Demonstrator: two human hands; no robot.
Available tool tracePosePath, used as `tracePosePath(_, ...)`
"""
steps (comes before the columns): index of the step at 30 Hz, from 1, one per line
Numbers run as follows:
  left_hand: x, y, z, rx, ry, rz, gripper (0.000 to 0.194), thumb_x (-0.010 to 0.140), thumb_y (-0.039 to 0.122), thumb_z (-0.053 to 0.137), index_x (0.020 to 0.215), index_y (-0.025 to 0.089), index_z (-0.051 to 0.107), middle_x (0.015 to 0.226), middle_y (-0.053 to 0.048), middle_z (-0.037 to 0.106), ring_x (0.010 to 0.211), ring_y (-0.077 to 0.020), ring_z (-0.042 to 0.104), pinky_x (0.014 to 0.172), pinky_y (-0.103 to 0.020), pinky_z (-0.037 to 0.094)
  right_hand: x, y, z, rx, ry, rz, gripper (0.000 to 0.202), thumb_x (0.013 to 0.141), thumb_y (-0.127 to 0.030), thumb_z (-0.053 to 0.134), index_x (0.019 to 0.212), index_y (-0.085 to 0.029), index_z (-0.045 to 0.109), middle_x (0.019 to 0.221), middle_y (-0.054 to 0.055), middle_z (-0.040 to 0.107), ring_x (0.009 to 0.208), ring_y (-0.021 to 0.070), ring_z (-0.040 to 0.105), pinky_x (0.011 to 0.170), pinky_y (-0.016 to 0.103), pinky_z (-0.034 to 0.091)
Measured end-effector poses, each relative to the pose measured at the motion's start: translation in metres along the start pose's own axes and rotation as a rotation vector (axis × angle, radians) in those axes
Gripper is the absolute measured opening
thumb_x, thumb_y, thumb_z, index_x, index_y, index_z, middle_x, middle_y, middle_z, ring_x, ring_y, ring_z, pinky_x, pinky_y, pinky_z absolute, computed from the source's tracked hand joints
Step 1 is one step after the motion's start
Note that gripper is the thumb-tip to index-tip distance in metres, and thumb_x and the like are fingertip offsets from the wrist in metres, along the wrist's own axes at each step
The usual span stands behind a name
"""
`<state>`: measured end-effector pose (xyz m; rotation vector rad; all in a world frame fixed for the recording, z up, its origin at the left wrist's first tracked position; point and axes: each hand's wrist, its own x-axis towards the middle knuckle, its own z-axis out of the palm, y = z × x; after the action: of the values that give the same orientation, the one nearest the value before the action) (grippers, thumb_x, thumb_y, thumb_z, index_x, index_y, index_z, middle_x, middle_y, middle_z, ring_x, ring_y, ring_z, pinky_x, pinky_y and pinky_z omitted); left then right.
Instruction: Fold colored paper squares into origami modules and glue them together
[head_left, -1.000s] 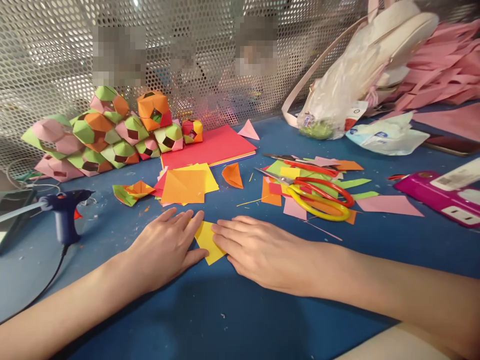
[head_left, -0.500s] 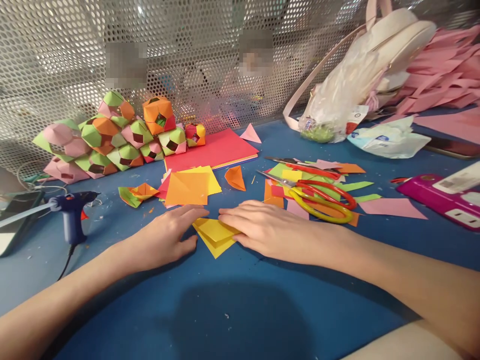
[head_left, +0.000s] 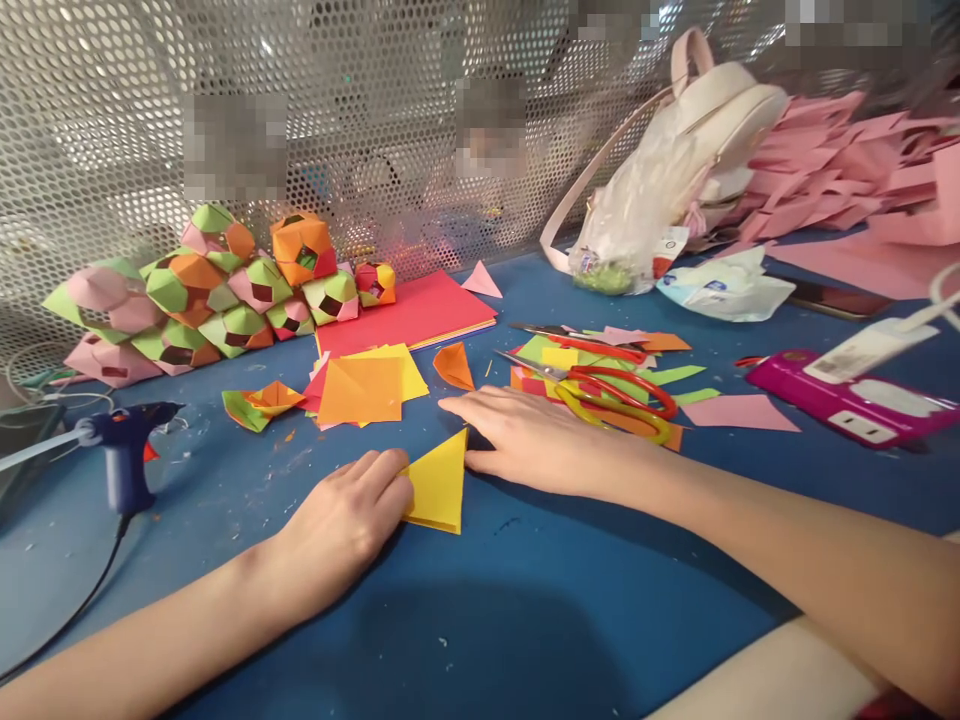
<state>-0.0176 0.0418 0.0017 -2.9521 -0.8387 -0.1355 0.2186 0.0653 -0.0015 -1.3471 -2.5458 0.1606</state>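
Observation:
A folded yellow paper [head_left: 441, 486] lies on the blue table in front of me, its right edge upright and its top corner pointing away. My left hand [head_left: 360, 510] has its fingers curled round the paper's left part, which they hide. Just right of the paper is my right hand [head_left: 525, 440], palm down, fingers stretched to the left and thumb apart, near the top corner. Beyond my hands lie an orange square sheet [head_left: 361, 390] on a small stack and a folded orange piece [head_left: 454, 367].
Scissors [head_left: 611, 400] rest on paper scraps at the right, beside a purple power strip [head_left: 847, 400]. A blue glue gun [head_left: 127, 455] stands at the left. Folded paper balls [head_left: 187, 285] are piled at the back left, near red sheets [head_left: 409, 310]. A white bag [head_left: 697, 120] leans at the back right.
The yellow paper has turned and now shows one triangular face. My left hand has closed on its left side; my right hand has come off it. The view has shifted to the right.

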Motion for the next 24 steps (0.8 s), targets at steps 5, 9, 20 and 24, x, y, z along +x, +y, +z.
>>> tracePosePath(5,0.000,0.002,-0.004,-0.015,-0.041,0.024,0.021,0.093,0.011,0.033,0.080,0.015,0.048,0.102,-0.010,0.057,0.082,-0.0189,0.053,0.069,-0.033,0.049,0.005,0.001,-0.001,0.056,-0.009,0.006,0.031,0.082,-0.018,0.056,0.113,-0.017,0.059,0.113,0.009,0.062,0.106,0.0255,0.057,0.086,0.038,0.046)
tracePosePath(9,0.002,0.000,-0.005,-0.015,-0.062,0.048,0.021,0.093,0.010,0.033,0.083,0.016,0.050,0.106,-0.009,0.060,0.077,-0.0184,0.052,0.066,-0.033,0.050,0.010,0.005,0.002,0.165,0.000,0.062,0.030,0.080,-0.007,0.053,0.105,-0.019,0.063,0.099,0.004,0.067,0.093,0.0193,0.061,0.079,0.031,0.047)
tracePosePath(20,0.003,-0.006,-0.006,-0.025,-0.063,0.121,0.021,0.092,0.008,0.034,0.081,0.015,0.051,0.121,-0.013,0.058,0.083,-0.0196,0.055,0.070,-0.037,0.051,0.016,0.012,0.008,0.399,0.011,0.150,0.029,0.080,-0.004,0.047,0.098,-0.016,0.066,0.088,0.003,0.069,0.076,0.0121,0.062,0.067,0.022,0.047)
tracePosePath(24,0.006,-0.008,-0.009,-0.026,-0.086,0.153,0.023,0.093,0.009,0.032,0.082,0.015,0.051,0.127,-0.014,0.054,0.094,-0.0222,0.056,0.074,-0.038,0.051,0.016,0.012,0.008,0.408,0.031,0.163,0.027,0.081,-0.006,0.047,0.096,-0.016,0.066,0.087,0.003,0.069,0.076,0.0123,0.063,0.066,0.022,0.047)
